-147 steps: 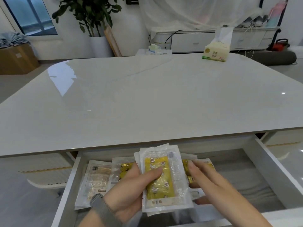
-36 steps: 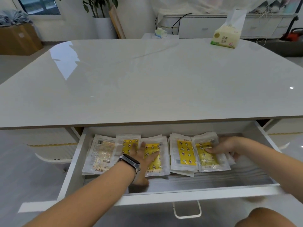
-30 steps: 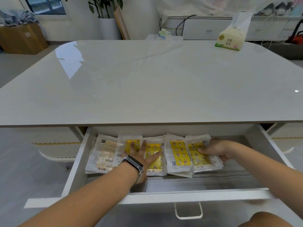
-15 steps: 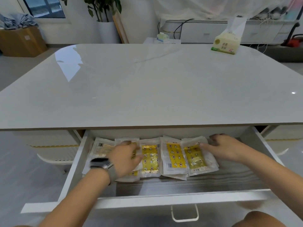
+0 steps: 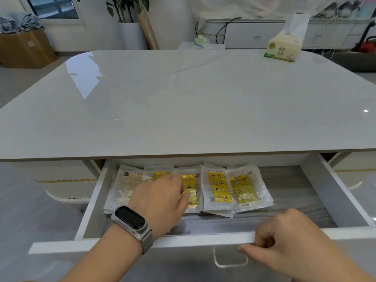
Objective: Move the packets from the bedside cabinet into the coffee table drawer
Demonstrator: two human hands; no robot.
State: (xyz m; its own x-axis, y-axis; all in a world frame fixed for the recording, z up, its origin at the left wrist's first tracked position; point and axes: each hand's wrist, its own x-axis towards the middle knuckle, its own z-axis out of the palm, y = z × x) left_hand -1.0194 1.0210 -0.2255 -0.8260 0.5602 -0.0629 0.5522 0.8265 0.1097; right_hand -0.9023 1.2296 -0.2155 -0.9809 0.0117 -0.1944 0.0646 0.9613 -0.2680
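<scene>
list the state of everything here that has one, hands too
drawer: pulled open
packets: lying flat in a row inside the drawer
left hand: fingers relaxed, resting on the packets
right hand: fingers curled at the drawer's front edge
tissue pack: open, a tissue sticking up

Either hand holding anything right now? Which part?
Right hand grips the top edge of the white drawer front, above its handle. Left hand rests flat on the yellow-printed clear packets, gripping nothing.
</scene>
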